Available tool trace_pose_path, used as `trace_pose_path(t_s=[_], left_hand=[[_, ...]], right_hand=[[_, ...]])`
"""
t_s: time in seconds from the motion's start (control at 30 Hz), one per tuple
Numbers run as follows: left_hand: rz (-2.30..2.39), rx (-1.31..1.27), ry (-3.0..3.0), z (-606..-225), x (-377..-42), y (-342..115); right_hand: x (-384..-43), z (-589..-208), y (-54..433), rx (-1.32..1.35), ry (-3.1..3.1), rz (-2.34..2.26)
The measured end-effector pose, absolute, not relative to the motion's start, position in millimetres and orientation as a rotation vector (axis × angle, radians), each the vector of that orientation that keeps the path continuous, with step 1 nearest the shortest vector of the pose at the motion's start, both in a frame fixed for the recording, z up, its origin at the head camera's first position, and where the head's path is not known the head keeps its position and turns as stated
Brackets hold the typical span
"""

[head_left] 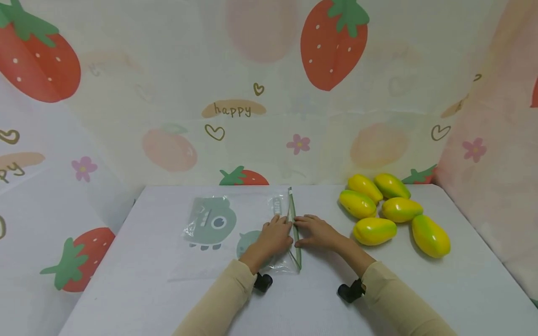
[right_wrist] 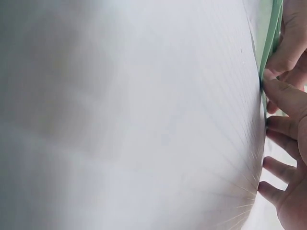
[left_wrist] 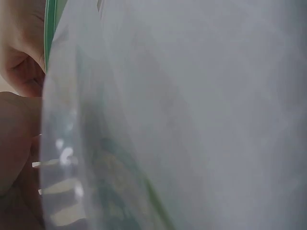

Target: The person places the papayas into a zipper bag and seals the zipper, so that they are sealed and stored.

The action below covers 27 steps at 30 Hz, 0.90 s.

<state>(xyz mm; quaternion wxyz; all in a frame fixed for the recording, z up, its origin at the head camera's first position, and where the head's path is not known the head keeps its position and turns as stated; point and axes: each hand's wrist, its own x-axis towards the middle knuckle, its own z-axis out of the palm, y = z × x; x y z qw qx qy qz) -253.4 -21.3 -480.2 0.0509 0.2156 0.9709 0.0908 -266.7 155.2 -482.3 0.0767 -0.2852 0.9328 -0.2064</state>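
Observation:
A clear plastic zip bag printed with green dinosaurs lies flat left of centre in the head view. Its green-edged mouth faces right, and the two edges part into a narrow gap. My left hand pinches the near layer at the mouth. Across the gap, my right hand has its thumb and fingertips on the green strip. The right wrist view shows the right fingers spread along that strip, close to the left hand. Blurred plastic covers much of the left wrist view.
Several yellow-green mangoes lie grouped at the right of the white table. Behind and at both sides hangs a cloth printed with strawberries. Black wrist cameras sit under the sleeves.

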Motion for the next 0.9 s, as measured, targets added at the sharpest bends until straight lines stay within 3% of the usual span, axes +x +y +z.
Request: trace_pose_path(t_s=[0.9], left_hand=[[0.289, 0.598, 2.859, -474.0, -249.5, -36.1]], right_hand=[[-267.5, -483.1, 155.5, -0.861, 2.809, -0.585]])
